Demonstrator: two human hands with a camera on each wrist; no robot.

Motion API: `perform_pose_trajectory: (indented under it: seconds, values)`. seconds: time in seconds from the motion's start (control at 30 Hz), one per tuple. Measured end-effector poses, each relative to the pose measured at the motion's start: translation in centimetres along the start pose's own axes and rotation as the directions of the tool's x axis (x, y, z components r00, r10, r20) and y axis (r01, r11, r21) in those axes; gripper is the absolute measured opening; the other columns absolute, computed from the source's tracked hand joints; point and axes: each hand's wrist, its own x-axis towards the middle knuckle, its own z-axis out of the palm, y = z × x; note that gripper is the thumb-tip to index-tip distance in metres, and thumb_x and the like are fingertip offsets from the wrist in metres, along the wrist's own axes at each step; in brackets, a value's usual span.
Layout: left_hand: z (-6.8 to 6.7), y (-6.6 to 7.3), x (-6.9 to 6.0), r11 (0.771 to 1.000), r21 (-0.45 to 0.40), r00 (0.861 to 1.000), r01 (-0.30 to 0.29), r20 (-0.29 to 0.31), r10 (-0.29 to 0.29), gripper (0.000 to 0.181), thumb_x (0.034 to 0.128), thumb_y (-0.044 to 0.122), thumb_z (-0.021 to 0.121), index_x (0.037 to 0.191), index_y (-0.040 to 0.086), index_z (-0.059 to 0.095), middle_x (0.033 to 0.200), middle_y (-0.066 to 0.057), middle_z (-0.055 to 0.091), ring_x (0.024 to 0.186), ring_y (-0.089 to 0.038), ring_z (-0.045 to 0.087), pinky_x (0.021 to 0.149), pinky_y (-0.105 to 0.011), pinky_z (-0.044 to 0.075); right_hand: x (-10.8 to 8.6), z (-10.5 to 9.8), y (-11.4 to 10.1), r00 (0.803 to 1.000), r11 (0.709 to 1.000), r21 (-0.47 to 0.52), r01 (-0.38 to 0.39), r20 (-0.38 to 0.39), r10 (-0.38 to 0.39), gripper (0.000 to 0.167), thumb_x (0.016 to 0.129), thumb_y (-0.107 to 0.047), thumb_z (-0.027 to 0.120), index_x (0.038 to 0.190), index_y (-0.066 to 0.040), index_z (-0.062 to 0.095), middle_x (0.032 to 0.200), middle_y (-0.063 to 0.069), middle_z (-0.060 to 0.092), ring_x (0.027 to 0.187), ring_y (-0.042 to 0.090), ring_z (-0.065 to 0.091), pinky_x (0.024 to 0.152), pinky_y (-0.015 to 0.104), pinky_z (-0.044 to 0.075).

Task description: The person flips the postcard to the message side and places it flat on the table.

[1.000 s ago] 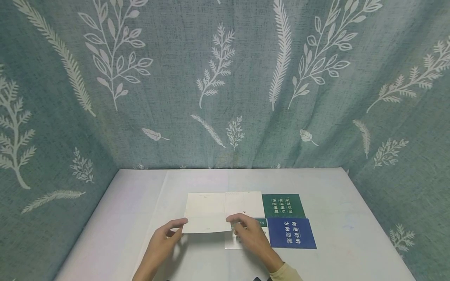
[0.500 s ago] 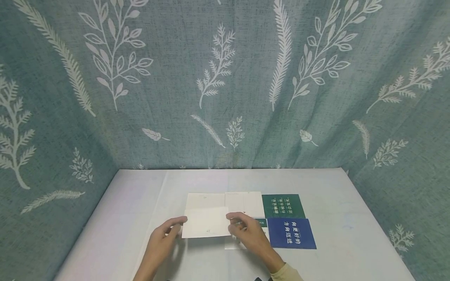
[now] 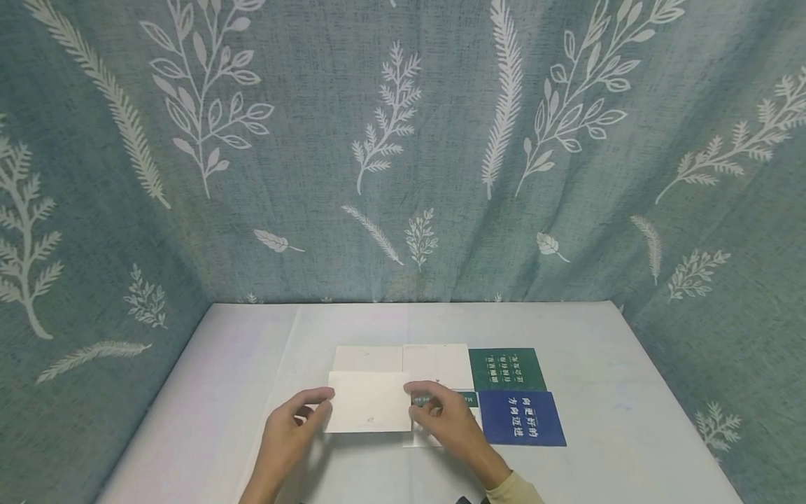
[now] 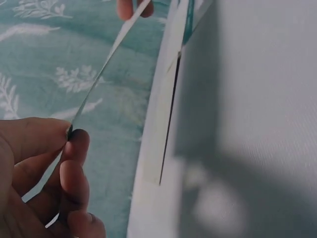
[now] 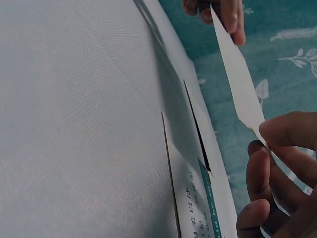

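Tabletop (image 3: pixel 604 392) unchanged; held card (image 3: pixel 369 400) tipped farther into view.

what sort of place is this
Probably a curtained work booth: a blue-green leaf-printed fabric curtain hangs behind and beside a white rectangular table, with an off-white rectangular card held above it.

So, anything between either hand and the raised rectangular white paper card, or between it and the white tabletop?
Nothing visible at the hands: left hand and right hand pinch the paper card directly. Below its right edge, possibly a flat white card with a green band; the two overlap in the head view.
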Motion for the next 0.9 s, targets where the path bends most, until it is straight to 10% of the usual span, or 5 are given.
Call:
perform_pose_trajectory:
  seconds: [0.3,0.63,0.9]
  values:
    - [-0.8,0.8,-0.4,0.967,0.224,0.992,-0.117,-0.022,0.125,0.028,0.0903,0.018,0.077,0.118,0.018,0.073,0.102,0.005,0.073,0.076,-0.008,0.057,0.061,-0.023,0.047,0.0,0.5,-0.4,0.995,0.993,-0.079,0.092,-0.021,-0.093,0.044,0.088,-0.008,0.074,0.130,-0.021,0.067,0.112,-0.004,0.072,0.077,0.007,0.062,0.063,0.025,0.053]
    - [-1.2,0.4,-1.0,0.810,0.481,0.927,-0.335,0.014,0.375,0.034,0.0776,0.023,0.087,0.109,0.015,0.077,0.097,0.002,0.074,0.068,-0.007,0.054,0.056,-0.024,0.046,-0.3,1.5,-0.9,0.992,0.941,-0.317,0.118,0.000,-0.124,0.041,0.085,-0.010,0.075,0.125,-0.018,0.069,0.103,-0.008,0.072,0.069,-0.001,0.054,0.059,0.019,0.047]
    - [-0.3,-0.4,-1.4,0.772,0.536,0.928,-0.343,0.065,0.368,0.031,0.0747,0.022,0.087,0.103,0.013,0.078,0.091,0.000,0.073,0.071,-0.017,0.062,0.059,-0.034,0.052,-0.4,2.1,-0.4,0.990,0.865,-0.483,0.139,0.047,-0.133,0.035,0.084,-0.016,0.077,0.118,-0.017,0.074,0.106,-0.008,0.072,0.075,0.000,0.053,0.068,0.023,0.049]
